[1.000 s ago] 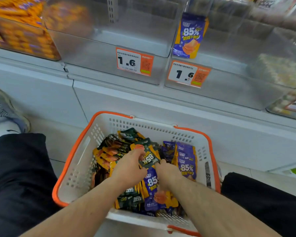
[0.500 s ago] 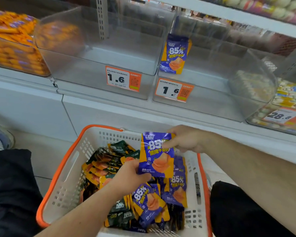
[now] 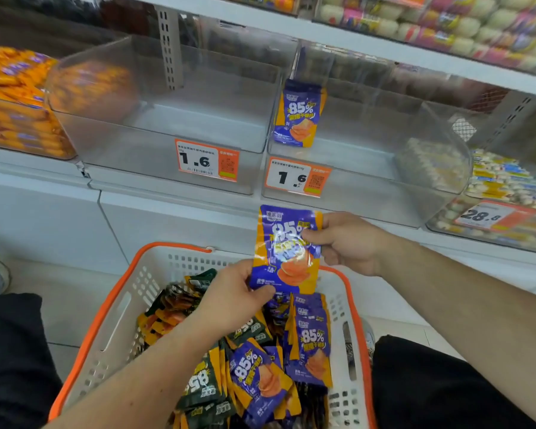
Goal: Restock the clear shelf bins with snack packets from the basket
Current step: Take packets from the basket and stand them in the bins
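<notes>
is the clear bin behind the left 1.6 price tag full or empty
Empty. Through the clear bin behind the left price tag only its bare floor shows; the orange inside looks like a reflection of the neighbouring orange packets.

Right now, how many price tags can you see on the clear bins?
3. One on the left bin, one on the middle bin below the standing purple packet, one reading 28.8 at far right. Others may be out of frame.

A basket (image 3: 112, 308) sits below two bins (image 3: 174, 119). Packets (image 3: 260, 382) lie in the basket. One packet (image 3: 287, 249) is above the basket; another (image 3: 299, 114) stands in the right bin (image 3: 384, 144).
</notes>
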Available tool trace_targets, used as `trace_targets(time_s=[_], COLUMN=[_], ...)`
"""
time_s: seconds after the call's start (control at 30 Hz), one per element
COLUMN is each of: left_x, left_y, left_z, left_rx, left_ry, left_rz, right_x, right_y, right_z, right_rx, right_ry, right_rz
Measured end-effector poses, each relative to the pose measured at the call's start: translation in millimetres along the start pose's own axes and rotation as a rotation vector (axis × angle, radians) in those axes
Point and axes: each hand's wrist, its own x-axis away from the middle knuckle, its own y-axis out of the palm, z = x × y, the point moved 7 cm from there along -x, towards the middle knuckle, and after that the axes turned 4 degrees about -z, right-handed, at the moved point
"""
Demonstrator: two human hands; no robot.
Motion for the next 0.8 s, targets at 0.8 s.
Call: trace_targets(time_s=[0.8], left_x=[-172.4], left_y=[-96.9], left_z=[140.3], left_rx=[-0.537], left_ry=[-0.117], left_rz=[0.131], right_x=[-77.8], right_y=[-145.8], right_z=[-148.0], right_rx=[0.005], right_ry=[-0.161], right_rz=[0.638])
